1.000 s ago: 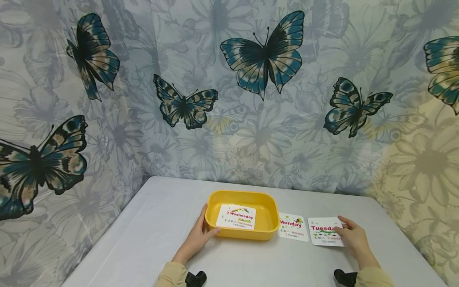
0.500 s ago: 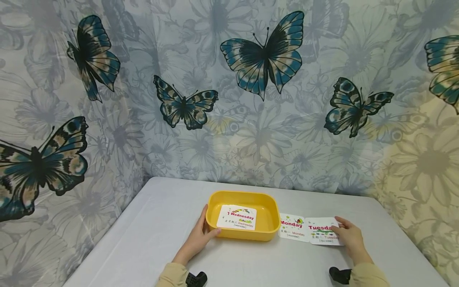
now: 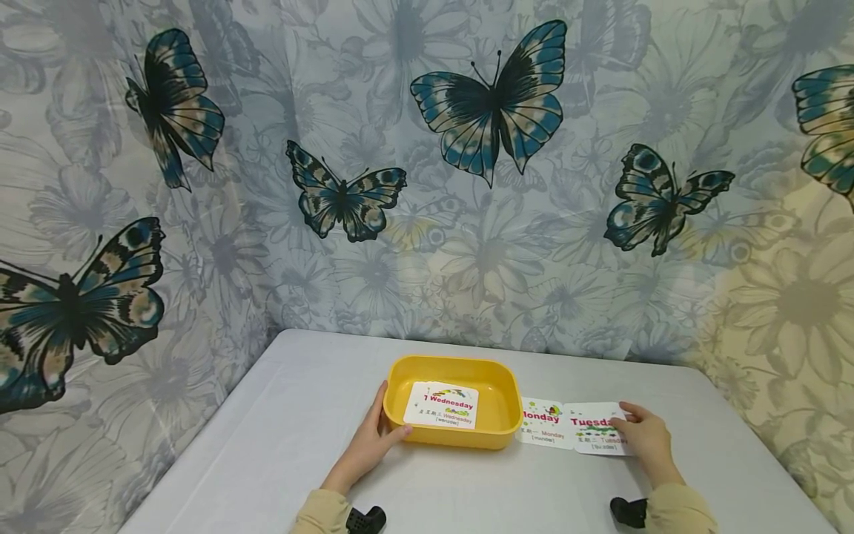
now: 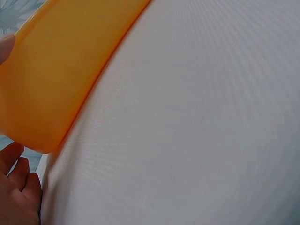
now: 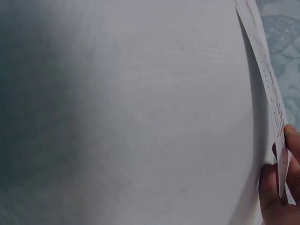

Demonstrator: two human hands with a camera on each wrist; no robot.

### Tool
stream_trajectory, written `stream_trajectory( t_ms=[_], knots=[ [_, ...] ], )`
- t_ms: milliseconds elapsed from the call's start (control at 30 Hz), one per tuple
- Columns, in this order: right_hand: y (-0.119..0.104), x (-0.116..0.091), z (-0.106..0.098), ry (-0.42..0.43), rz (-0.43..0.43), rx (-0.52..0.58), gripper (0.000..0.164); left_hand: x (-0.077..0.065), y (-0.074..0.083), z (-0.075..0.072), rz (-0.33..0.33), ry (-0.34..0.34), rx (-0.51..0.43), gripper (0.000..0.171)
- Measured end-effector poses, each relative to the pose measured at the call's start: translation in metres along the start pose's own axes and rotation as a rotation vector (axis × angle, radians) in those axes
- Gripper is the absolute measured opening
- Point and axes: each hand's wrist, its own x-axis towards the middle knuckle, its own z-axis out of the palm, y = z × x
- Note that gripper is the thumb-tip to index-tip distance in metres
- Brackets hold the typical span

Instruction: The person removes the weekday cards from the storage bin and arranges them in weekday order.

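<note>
My left hand (image 3: 365,446) grips the near left corner of a yellow plastic bin (image 3: 460,437), thumb on its front and fingers along its left end. Inside the bin leans a white flash card (image 3: 440,409) reading "Wednesday", its top overlapping another card. To the bin's right lies the "Monday" flash card (image 3: 543,430), its left edge hidden by the bin. My right hand (image 3: 650,443) pinches the right edge of the "Tuesday" flash card (image 3: 594,437), whose left edge meets the Monday card. In the right wrist view, the held end of this card (image 5: 274,103) tilts up off the cloth.
A white cloth covers the table (image 3: 267,445). Behind it hangs a floral backdrop (image 3: 480,259) with large blue butterflies. Black straps (image 3: 365,519) show at both wrists, below beige sleeves (image 3: 679,512).
My right hand has slid the Tuesday card left, closing the gap to the Monday card. The left hand and the bin have barely moved.
</note>
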Motion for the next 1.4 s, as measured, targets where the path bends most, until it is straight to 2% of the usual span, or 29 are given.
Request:
stream_trajectory(
  t_ms=[100,433,733,1033,1100,1167,1300,1367,1400],
  knots=[
    [0.0,0.0,0.002,0.005,0.001,-0.024,0.047,0.0,0.0,0.0,-0.002,0.001,0.004,0.094],
    [-0.008,-0.008,0.002,0.018,0.017,0.009,0.054,-0.001,-0.002,-0.001,-0.004,0.0,0.005,0.094],
    [-0.01,-0.006,0.004,-0.029,0.075,0.098,0.069,-0.002,-0.003,-0.002,-0.003,0.003,0.013,0.095],
    [-0.023,-0.002,0.007,-0.07,0.041,0.117,0.074,-0.002,0.0,-0.001,-0.002,0.012,0.019,0.094],
    [-0.018,0.007,0.013,-0.066,0.016,0.112,0.077,-0.002,-0.001,-0.001,-0.001,0.013,0.015,0.094],
    [-0.014,0.016,0.02,-0.063,-0.003,0.103,0.078,0.001,-0.009,0.0,0.005,0.017,0.021,0.095],
    [0.01,0.048,0.042,-0.021,-0.097,0.063,0.088,0.004,-0.016,0.003,0.021,0.035,0.025,0.095],
    [0.008,0.054,0.049,-0.031,-0.113,0.075,0.087,0.005,-0.02,0.004,0.029,0.049,0.035,0.093],
    [0.015,0.063,0.056,-0.021,-0.132,0.075,0.089,0.006,-0.021,0.004,0.031,0.053,0.038,0.093]
  ],
)
